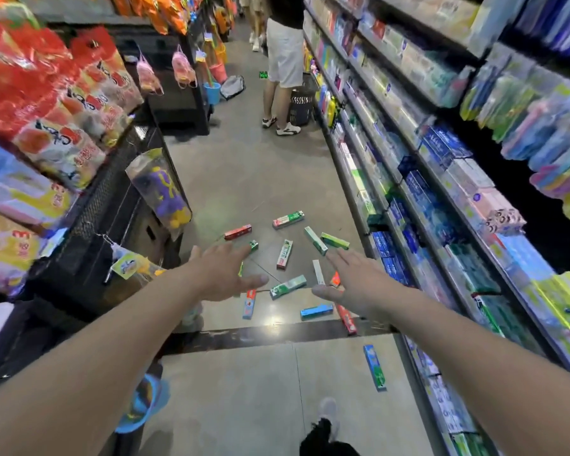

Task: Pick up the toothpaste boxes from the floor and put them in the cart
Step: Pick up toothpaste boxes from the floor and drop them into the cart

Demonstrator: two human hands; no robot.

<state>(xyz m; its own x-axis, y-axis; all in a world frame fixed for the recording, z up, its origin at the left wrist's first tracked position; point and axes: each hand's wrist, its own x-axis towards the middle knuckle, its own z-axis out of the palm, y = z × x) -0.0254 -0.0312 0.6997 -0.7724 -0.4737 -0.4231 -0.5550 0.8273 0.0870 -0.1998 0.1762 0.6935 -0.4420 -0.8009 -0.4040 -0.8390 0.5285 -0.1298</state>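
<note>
Several toothpaste boxes lie scattered on the grey aisle floor ahead of me: a green-white box [288,220], a red box [238,232], a green box [287,287], a blue box [317,312] and a blue-green box [374,367] nearest my feet. Both arms stretch out above them. My left hand [226,271] is spread with straight fingers and holds nothing. My right hand [352,279] is also spread and empty. Both hands hang in the air over the boxes. No cart is in view.
Shelves of toothpaste and tissue [441,199] line the right side. Snack bags [46,103] fill racks on the left. A person [283,60] stands farther down the aisle beside a dark basket [300,105]. My shoe [328,411] is at the bottom.
</note>
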